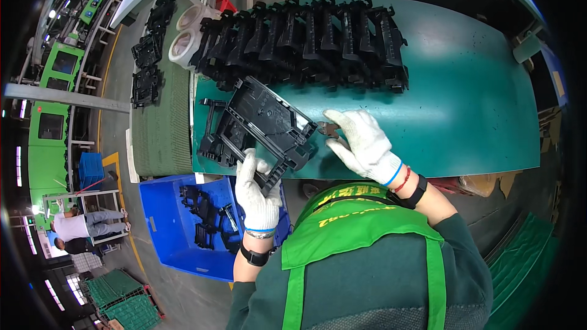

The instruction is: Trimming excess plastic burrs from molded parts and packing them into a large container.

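Left hand [258,197], covered by a white knitted glove with a blue cuff edge, is pinched around the near end of a black, shallow, rectangular plastic housing [267,115], which is held at a slant over the left part of a smooth green desk [471,104]. By the right hand [367,146], gloved alike, small dark metal pliers [331,129] are gripped between thumb and fingers, their head pointed at the housing's right corner; whether contact is made cannot be told. Further black plastic parts [225,140] are partly covered by the housing on its left. Along the far side of the desk, similar black plastic frames [312,40] are lined up in a close row. More are carried by a ribbed green conveyor belt [159,140], and others are held in a blue plastic crate [199,263].
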The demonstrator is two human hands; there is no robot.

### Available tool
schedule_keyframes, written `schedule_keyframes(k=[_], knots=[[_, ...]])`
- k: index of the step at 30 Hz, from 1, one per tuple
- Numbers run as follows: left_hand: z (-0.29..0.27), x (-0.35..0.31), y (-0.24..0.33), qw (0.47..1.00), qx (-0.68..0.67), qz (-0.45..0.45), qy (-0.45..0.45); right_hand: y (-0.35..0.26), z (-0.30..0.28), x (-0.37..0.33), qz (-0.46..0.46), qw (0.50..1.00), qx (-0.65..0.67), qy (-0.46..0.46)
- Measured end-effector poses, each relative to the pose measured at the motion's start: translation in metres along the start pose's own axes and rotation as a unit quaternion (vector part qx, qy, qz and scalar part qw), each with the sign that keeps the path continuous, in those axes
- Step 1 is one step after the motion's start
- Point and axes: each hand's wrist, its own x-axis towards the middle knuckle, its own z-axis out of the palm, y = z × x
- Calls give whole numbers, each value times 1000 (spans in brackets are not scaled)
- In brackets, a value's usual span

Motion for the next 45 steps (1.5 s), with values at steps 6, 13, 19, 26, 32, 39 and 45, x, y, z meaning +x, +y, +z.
schedule_keyframes(k=[6, 13, 19, 26, 32, 39, 45], knots=[[4, -2, -7, 998, 15, -60, -20, 3, 2, 0, 30, 999, -27, 31], [8, -4, -14, 995, 33, -83, -32, 18, -7, -5, 75, 994, -38, 63], [9, 0, -20, 995, 36, -95, -16, 13, -15, -19, 19, 995, -42, 92], [15, -1, -28, 993, 54, -104, 10, 13, -12, -18, 6, 992, -73, 106], [11, -4, -26, 990, 39, -133, -4, 16, -18, -21, 96, 990, -89, -56], [-12, 8, -34, 985, 129, -99, -56, 42, -30, -47, 227, 972, 37, 37], [-33, 40, -61, 947, 273, -99, -135, 24, -39, -49, 179, 983, 8, -50]])
